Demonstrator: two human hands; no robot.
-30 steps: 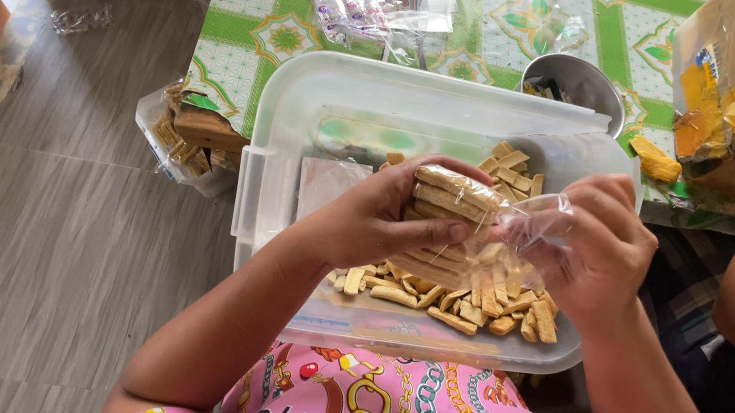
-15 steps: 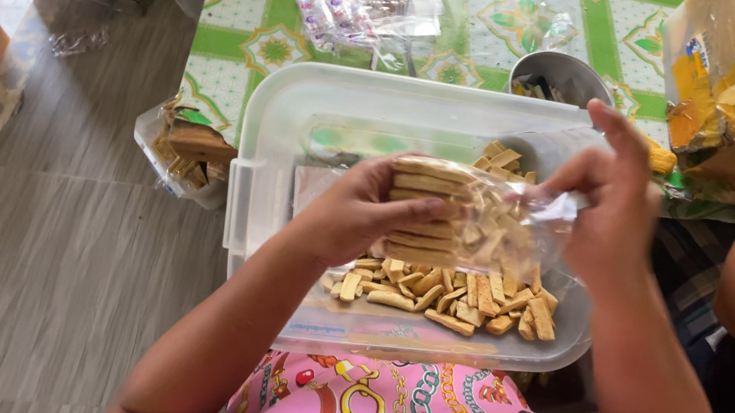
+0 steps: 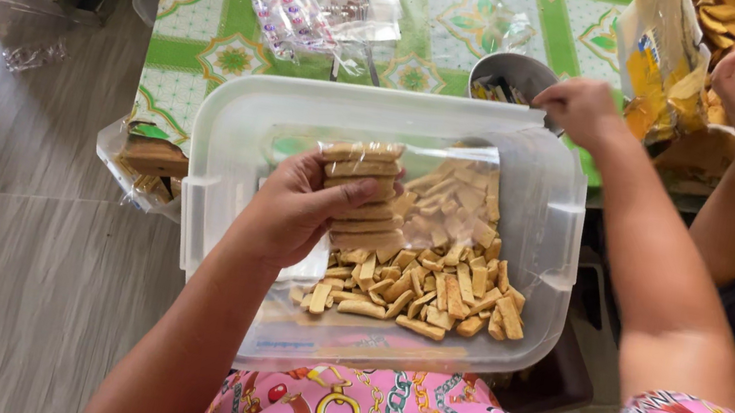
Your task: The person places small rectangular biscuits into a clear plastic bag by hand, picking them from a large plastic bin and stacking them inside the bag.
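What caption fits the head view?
Left hand grips a bagged biscuit stack over a clear tub; right hand reaches a metal cup.

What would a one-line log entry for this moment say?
left hand: holds clear bag of stacked biscuit sticks | right hand: at metal cup | clear plastic tub: loose sticks inside

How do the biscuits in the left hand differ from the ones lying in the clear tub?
The biscuits in the left hand form a neat stack wrapped in a clear bag; the loose biscuits lie scattered and unwrapped on the floor of the tub. The stack is held up; the loose ones rest flat. Both are tan sticks.
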